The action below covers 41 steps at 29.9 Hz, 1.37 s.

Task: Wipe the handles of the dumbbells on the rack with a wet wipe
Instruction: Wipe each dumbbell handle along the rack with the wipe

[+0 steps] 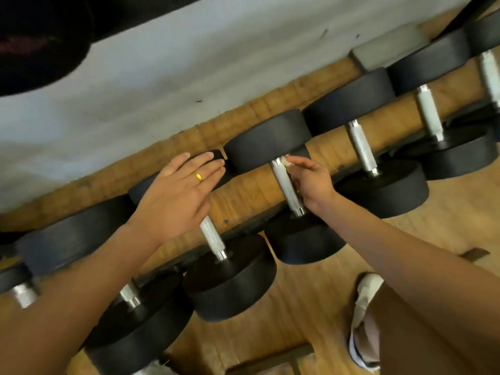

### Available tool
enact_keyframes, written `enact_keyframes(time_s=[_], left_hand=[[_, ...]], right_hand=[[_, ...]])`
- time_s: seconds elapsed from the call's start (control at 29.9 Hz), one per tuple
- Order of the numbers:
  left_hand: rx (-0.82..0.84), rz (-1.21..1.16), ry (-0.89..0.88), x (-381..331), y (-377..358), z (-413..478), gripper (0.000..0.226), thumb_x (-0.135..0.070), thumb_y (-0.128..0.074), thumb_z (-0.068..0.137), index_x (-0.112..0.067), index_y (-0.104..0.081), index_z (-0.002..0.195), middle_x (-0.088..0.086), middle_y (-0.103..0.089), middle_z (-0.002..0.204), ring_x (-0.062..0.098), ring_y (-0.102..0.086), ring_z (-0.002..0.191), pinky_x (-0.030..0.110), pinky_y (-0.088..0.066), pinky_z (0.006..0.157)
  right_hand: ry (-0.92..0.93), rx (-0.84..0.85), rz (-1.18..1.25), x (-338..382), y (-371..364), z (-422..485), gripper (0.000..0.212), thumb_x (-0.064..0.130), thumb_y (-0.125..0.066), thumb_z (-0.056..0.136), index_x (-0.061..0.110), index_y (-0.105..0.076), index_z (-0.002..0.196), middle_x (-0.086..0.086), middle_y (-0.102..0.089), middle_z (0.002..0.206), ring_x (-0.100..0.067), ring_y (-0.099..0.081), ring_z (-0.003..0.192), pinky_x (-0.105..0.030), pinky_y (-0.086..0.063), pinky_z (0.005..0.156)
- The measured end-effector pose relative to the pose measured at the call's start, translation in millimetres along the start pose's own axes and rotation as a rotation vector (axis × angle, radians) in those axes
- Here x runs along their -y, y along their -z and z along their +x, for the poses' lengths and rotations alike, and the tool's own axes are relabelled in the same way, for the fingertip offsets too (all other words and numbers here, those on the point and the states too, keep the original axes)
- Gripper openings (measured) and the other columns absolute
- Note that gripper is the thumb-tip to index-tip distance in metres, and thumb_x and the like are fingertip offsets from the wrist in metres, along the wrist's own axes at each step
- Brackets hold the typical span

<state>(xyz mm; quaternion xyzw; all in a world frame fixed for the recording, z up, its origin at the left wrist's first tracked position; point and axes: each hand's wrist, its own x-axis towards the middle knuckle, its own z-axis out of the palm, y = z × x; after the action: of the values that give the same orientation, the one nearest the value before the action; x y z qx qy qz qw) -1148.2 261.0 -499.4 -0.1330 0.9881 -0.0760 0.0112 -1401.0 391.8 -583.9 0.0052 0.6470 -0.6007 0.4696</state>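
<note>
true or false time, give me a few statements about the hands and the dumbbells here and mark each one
1. The left hand wears a gold ring. True.
2. The left hand is curled round a handle. False: its fingers are straight and it lies flat over a dumbbell.
3. The right hand pinches the wet wipe against a silver handle. True.
4. The wet wipe sits at the near end of that handle. False: it is at the far end, right beside the far black head.
</note>
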Motion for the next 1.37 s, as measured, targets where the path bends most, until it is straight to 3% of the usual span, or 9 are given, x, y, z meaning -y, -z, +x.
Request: enact_keyframes(time_s=[0.1,0.2,0.37,0.5,0.74,0.9,1.04,1.2,1.37], left_hand=[[-0.036,-0.004,-0.005,2,-4,6,0.062,-0.031,-0.041,0.087,-0.007,-0.06,0.141,0.008,-0.057,0.148,0.027,-0.046,0.143,0.046,-0.024,0.119],[-0.046,0.009,0.0,6,-9,6,0.068,-0.036,-0.038,0.081,-0.011,-0.063,0.139,0.004,-0.059,0.147,0.023,-0.047,0.143,0.043,-0.023,0.117],[-0.071,0.043,0.001,5,-16,11,0.073,-0.046,-0.042,0.078,-0.011,-0.064,0.138,0.005,-0.061,0.144,0.023,-0.051,0.139,0.041,-0.023,0.115],[-0.042,0.053,0.006,4,-18,10,0.074,-0.048,-0.039,0.079,-0.013,-0.062,0.14,0.005,-0.06,0.146,0.023,-0.049,0.141,0.042,-0.022,0.117],[-0.052,0.071,0.038,1,-14,9,0.066,-0.047,-0.04,0.087,-0.015,-0.062,0.14,0.004,-0.061,0.145,0.022,-0.05,0.14,0.047,-0.034,0.116],[-0.044,0.09,0.067,-2,-14,4,0.062,-0.046,-0.042,0.089,-0.015,-0.064,0.138,0.005,-0.063,0.142,0.022,-0.053,0.138,0.046,-0.037,0.115],[-0.017,0.084,0.119,-8,-10,5,0.061,-0.046,-0.04,0.091,-0.02,-0.062,0.141,0.001,-0.06,0.146,0.019,-0.049,0.141,0.044,-0.033,0.117],[-0.01,0.064,0.16,-12,-7,6,0.061,-0.047,-0.037,0.092,-0.022,-0.061,0.141,-0.003,-0.058,0.148,0.017,-0.046,0.143,0.044,-0.03,0.119],[-0.022,0.064,0.153,-13,-8,5,0.059,-0.046,-0.038,0.091,-0.021,-0.064,0.139,-0.002,-0.06,0.146,0.019,-0.049,0.141,0.046,-0.033,0.117]], right_hand=[[0.007,-0.016,0.053,-2,-6,6,0.017,-0.001,-0.062,0.093,0.011,-0.072,0.099,-0.004,-0.069,0.072,-0.011,-0.062,0.058,-0.023,-0.051,0.053],[0.027,0.0,0.043,-5,-10,20,0.023,-0.003,-0.059,0.091,0.015,-0.072,0.085,-0.003,-0.067,0.066,-0.013,-0.059,0.058,-0.024,-0.049,0.055],[0.078,-0.018,-0.002,-14,-7,37,0.027,-0.003,-0.058,0.089,0.017,-0.074,0.083,-0.007,-0.069,0.077,-0.021,-0.059,0.071,-0.026,-0.05,0.061],[0.098,0.036,-0.027,-15,-3,34,0.021,0.0,-0.059,0.091,0.016,-0.073,0.093,-0.006,-0.068,0.082,-0.015,-0.058,0.067,-0.021,-0.049,0.054],[0.096,0.014,-0.028,-11,-2,26,0.019,0.003,-0.061,0.094,0.014,-0.072,0.104,-0.01,-0.072,0.093,-0.018,-0.064,0.073,-0.028,-0.053,0.059],[0.11,-0.016,-0.046,-11,-8,17,0.016,0.003,-0.064,0.093,0.015,-0.074,0.097,-0.014,-0.073,0.1,-0.021,-0.066,0.072,-0.025,-0.05,0.05],[0.135,-0.01,-0.07,-8,-6,13,0.013,0.006,-0.068,0.092,0.016,-0.075,0.094,-0.014,-0.074,0.102,-0.023,-0.068,0.078,-0.028,-0.051,0.054],[0.181,0.02,0.028,-5,-4,8,0.018,0.003,-0.065,0.092,0.002,-0.071,0.109,-0.014,-0.072,0.096,-0.027,-0.069,0.088,-0.033,-0.059,0.07],[0.212,0.029,-0.062,-10,-2,14,0.007,0.011,-0.069,0.093,0.013,-0.073,0.098,-0.012,-0.073,0.1,-0.03,-0.07,0.097,-0.044,-0.059,0.088]])
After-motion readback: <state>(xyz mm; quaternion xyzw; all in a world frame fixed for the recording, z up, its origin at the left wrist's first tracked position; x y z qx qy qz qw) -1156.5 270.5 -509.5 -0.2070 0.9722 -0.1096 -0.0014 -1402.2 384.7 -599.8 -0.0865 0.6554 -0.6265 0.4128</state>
